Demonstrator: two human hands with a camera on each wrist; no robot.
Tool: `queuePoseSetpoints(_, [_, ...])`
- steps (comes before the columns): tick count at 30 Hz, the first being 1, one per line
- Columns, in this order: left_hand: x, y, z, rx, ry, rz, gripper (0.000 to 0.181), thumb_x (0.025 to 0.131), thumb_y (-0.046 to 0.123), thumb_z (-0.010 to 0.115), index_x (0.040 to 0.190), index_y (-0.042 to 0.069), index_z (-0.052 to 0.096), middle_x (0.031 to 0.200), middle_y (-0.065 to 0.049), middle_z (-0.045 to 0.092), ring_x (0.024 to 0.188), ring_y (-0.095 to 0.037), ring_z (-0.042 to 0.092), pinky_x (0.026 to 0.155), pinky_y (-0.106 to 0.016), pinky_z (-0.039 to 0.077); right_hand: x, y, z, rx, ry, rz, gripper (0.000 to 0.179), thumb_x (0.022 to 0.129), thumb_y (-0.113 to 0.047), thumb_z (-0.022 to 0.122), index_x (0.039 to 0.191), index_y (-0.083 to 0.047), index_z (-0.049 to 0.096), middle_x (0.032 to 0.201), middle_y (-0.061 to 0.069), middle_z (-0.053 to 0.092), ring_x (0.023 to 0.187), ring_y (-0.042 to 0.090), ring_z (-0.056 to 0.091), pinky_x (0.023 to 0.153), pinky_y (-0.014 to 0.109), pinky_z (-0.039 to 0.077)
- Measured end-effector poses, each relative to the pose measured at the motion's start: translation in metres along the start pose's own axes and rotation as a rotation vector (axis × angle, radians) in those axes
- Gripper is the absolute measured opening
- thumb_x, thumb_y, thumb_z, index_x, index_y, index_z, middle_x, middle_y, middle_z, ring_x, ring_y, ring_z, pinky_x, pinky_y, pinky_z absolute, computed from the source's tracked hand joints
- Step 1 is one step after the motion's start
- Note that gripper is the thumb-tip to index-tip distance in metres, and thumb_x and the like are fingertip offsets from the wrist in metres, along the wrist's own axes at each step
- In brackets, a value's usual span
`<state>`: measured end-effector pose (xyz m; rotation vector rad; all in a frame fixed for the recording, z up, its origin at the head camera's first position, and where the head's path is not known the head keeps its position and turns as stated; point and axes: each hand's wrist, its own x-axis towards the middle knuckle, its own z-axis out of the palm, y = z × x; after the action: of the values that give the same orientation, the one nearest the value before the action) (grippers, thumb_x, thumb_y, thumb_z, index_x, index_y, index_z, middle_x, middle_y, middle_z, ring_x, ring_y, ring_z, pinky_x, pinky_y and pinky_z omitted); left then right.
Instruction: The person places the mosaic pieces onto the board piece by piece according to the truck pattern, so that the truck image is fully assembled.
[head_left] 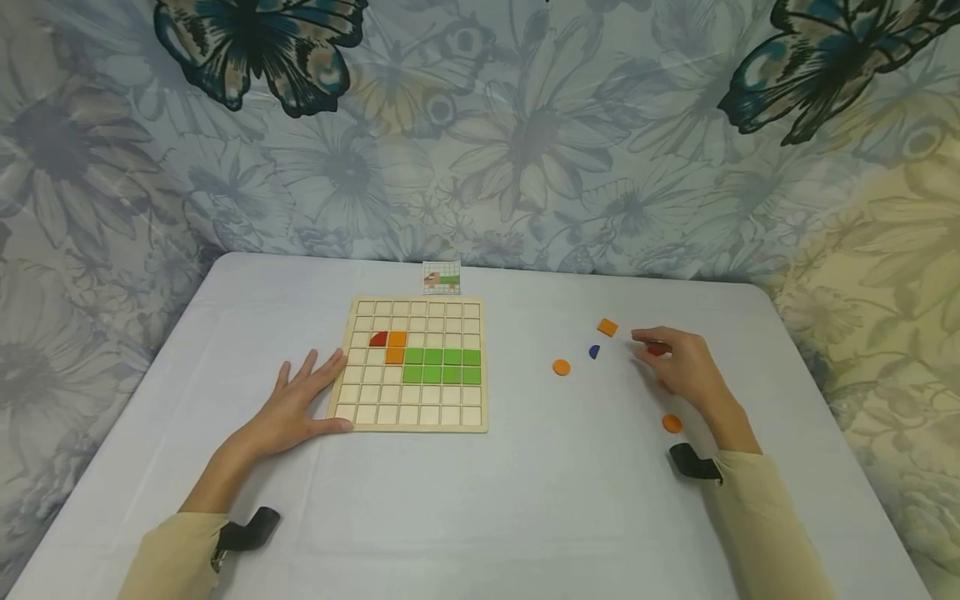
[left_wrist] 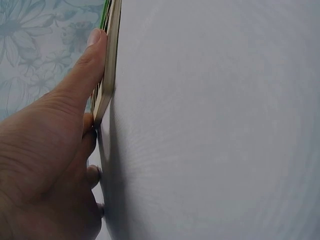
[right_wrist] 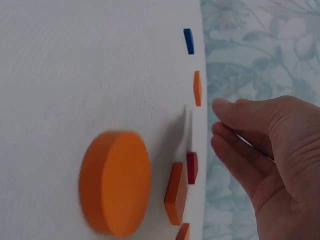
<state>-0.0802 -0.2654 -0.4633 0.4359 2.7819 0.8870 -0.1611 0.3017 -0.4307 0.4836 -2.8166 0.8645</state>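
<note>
My left hand (head_left: 296,412) rests at the left edge of a square wooden grid board (head_left: 420,423), fingers spread. Its thumb (left_wrist: 82,75) lies on the board's rim. On the board are green squares (head_left: 442,366), orange squares (head_left: 396,347) and a red quarter-round piece (head_left: 378,339). My right hand (head_left: 686,367) hovers over loose pieces at the right, its fingers loosely bent with nothing between them. Under it lies a red piece (right_wrist: 192,168), with an orange block (right_wrist: 176,194) close by. An orange disc (right_wrist: 116,182) lies nearest the right wrist camera.
A small picture card (head_left: 442,277) stands behind the board. Between board and right hand lie another orange disc (head_left: 562,367), a blue half-round piece (head_left: 594,352) and an orange square (head_left: 607,327). The white-covered table (head_left: 480,517) meets patterned fabric (head_left: 525,183) at the back.
</note>
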Motion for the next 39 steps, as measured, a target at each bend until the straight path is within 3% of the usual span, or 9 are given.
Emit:
queuePoseSetpoints(5, [0.000,0.002,-0.001,-0.001,0.006,0.002,0.106,0.076,0.055,0.077,0.156,0.009,0.024,0.162,-0.012,0.019,0.149,-0.041,-0.001,0.115,-0.057,-0.014,-0.006,0.009,-0.004,0.023,0.016,0.021,0.030,0.082,0.005,0.074,0.113,0.004,0.070,0.104,0.020,0.072,0.093,0.033,0.068,0.083,0.045,0.053])
queuePoseSetpoints(16, [0.000,0.001,-0.001,0.000,0.005,-0.013,0.107,0.076,0.056,0.077,0.156,0.009,0.024,0.162,-0.012,0.018,0.149,-0.040,-0.002,0.115,-0.057,-0.015,-0.008,0.023,-0.018,0.029,-0.021,0.045,0.037,0.081,0.015,0.067,0.117,0.006,0.067,0.112,0.027,0.068,0.102,0.044,0.065,0.081,0.052,0.051])
queuePoseSetpoints(24, [-0.001,0.003,0.000,-0.008,0.005,-0.015,0.107,0.076,0.055,0.077,0.156,0.009,0.024,0.162,-0.013,0.019,0.149,-0.041,-0.001,0.115,-0.057,-0.014,-0.001,0.030,-0.019,0.014,-0.115,0.106,0.039,0.082,0.008,0.070,0.121,0.006,0.065,0.117,0.027,0.066,0.105,0.045,0.064,0.079,0.043,0.057])
queuePoseSetpoints(31, [-0.002,0.005,-0.001,-0.006,0.009,-0.021,0.106,0.076,0.053,0.078,0.155,0.008,0.025,0.161,-0.014,0.020,0.149,-0.041,-0.001,0.115,-0.058,-0.014,0.004,0.029,-0.018,0.038,-0.146,0.121,0.043,0.083,0.008,0.069,0.125,0.006,0.062,0.119,0.028,0.065,0.108,0.046,0.062,0.086,0.055,0.052])
queuePoseSetpoints(39, [-0.001,0.004,0.000,0.003,0.013,-0.006,0.106,0.076,0.055,0.077,0.156,0.009,0.025,0.161,-0.012,0.020,0.149,-0.042,0.000,0.115,-0.059,-0.014,0.004,0.030,-0.016,0.036,-0.171,0.122,0.043,0.083,0.010,0.067,0.126,0.004,0.062,0.122,0.025,0.064,0.110,0.043,0.062,0.083,0.045,0.055])
